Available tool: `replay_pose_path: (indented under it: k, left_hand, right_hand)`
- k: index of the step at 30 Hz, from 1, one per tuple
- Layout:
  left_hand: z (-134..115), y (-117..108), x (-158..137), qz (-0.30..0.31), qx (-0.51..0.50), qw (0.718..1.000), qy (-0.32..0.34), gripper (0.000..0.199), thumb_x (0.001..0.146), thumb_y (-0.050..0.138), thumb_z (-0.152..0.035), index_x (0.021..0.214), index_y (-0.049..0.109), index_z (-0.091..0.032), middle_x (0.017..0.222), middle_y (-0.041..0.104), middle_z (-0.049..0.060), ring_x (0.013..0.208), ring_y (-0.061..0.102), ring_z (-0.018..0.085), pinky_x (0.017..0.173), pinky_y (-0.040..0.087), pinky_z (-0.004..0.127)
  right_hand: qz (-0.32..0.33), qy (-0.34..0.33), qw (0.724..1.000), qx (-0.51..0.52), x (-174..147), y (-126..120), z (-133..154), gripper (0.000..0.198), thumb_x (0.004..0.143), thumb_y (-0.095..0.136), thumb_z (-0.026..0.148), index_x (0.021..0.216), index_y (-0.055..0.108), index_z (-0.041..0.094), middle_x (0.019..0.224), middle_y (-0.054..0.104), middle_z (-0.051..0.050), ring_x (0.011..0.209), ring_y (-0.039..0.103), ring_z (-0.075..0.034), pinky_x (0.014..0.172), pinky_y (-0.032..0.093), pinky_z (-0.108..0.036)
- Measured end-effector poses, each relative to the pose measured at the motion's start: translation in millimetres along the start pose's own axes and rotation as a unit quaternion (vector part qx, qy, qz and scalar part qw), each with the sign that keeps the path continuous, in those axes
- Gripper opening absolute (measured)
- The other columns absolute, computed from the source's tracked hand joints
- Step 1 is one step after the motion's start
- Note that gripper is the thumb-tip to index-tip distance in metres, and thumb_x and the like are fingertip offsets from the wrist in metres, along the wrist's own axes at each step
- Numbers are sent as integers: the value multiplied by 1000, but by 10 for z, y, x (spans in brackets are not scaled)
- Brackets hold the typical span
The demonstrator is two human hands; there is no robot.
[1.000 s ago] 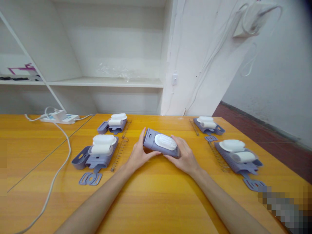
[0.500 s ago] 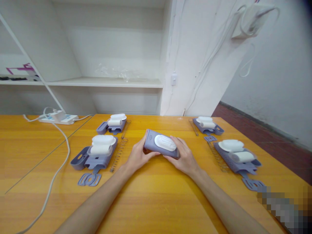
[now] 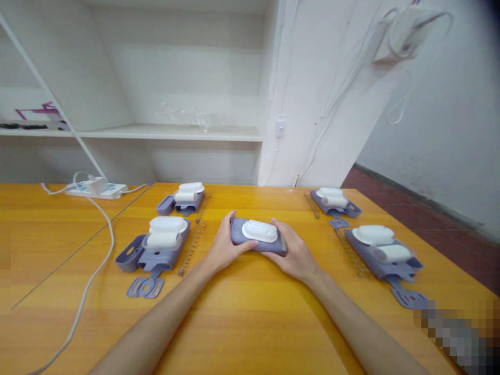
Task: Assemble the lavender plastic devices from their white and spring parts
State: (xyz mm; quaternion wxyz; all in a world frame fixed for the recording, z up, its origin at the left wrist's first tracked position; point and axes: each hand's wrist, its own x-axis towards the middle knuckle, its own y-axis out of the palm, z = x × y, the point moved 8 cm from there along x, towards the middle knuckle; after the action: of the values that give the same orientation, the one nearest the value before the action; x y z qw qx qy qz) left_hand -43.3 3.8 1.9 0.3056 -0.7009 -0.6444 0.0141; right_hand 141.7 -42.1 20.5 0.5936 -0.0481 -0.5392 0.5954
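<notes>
Between my two hands is a grey-purple plastic box (image 3: 239,235) with a white oval bristled piece (image 3: 261,230) set in its front face. My left hand (image 3: 225,247) grips its left end, thumb along the lower edge. My right hand (image 3: 292,251) is closed round the right end, fingers over the top corner and thumb below. The box's back is hidden from me. To the left lie a grey-purple housing (image 3: 162,259) bearing white parts and a coiled spring (image 3: 189,250). On the right are a similar housing (image 3: 385,265) and another spring (image 3: 350,252).
Two more part sets, a back left housing (image 3: 187,208) and a back right housing (image 3: 332,210), stand near the table's far edge. Flat slotted plates (image 3: 144,287) lie on the wooden table (image 3: 250,323). A white power strip (image 3: 97,190) trails a cable (image 3: 88,286) down the left side.
The box has turned in my hands: its slant has lessened and the bristled face tips more upward. Both hands keep their hold. The whole view has shifted slightly.
</notes>
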Motion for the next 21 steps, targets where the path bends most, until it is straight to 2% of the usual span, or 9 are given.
replay_pose_path:
  k: [4, 7, 9, 11, 13, 14, 17, 21]
  left_hand:
    - [33, 9, 8, 1, -7, 1000, 4, 74, 71, 67, -47, 131, 34, -19, 135, 42, 13, 124, 41, 28, 104, 31, 43]
    - [59, -30, 23, -22, -21, 1000, -1, 56, 81, 56, -45, 128, 38, -19, 128, 49, 12, 119, 46, 24, 102, 34, 40]
    - [74, -73, 34, -44, -31, 998, -12, 48, 86, 50, -45, 125, 41, -19, 119, 55, 11, 111, 51, 21, 98, 37, 38]
    - [64, -115, 39, -60, -39, 997, -19, 42, 88, 46, -45, 120, 44, -18, 107, 59, 9, 101, 56, 19, 91, 41, 35]
    - [28, -134, 35, -62, -43, 997, -21, 38, 90, 42, -45, 116, 47, -18, 96, 61, 6, 91, 59, 18, 84, 44, 32]
    - [3, -135, 29, -58, -43, 997, -19, 36, 90, 40, -44, 114, 48, -18, 90, 62, 5, 86, 59, 17, 80, 44, 31]
    - [-101, -93, -3, -22, -33, 999, 7, 32, 91, 40, -42, 110, 49, -18, 78, 61, 1, 75, 59, 15, 73, 45, 28]
    - [-251, 23, -84, 57, 7, 995, 76, 28, 89, 45, -37, 110, 48, -19, 76, 59, 1, 69, 57, 13, 67, 44, 25]
  right_hand:
    - [10, 3, 1000, 0, 10, 24, -4, 75, 76, 65, 33, 140, 26, 22, 136, 44, -9, 126, 40, -24, 107, 35, -42]
    - [-16, 15, 1000, -16, 19, 0, -55, 69, 73, 68, 34, 132, 35, 20, 133, 44, -11, 125, 40, -25, 106, 35, -44]
    - [-59, 37, 997, -27, 18, -56, -121, 54, 72, 69, 34, 117, 46, 19, 127, 46, -12, 122, 42, -26, 104, 36, -44]
    - [-93, 63, 993, -41, 9, -104, -188, 30, 74, 67, 31, 97, 52, 19, 119, 47, -12, 116, 45, -25, 100, 39, -43]
    - [-101, 75, 990, -58, 6, -117, -222, 13, 78, 62, 28, 82, 53, 19, 113, 48, -10, 111, 47, -24, 97, 40, -42]
    - [-97, 75, 990, -67, 8, -114, -224, 10, 80, 59, 28, 78, 54, 19, 111, 48, -10, 109, 47, -24, 96, 40, -41]
    - [-75, 70, 991, -83, 17, -89, -210, 13, 84, 54, 30, 79, 59, 19, 109, 50, -9, 107, 48, -23, 95, 39, -41]
    - [-44, 71, 992, -96, 23, -65, -201, 25, 89, 47, 35, 79, 64, 20, 113, 54, -9, 111, 49, -23, 99, 34, -43]
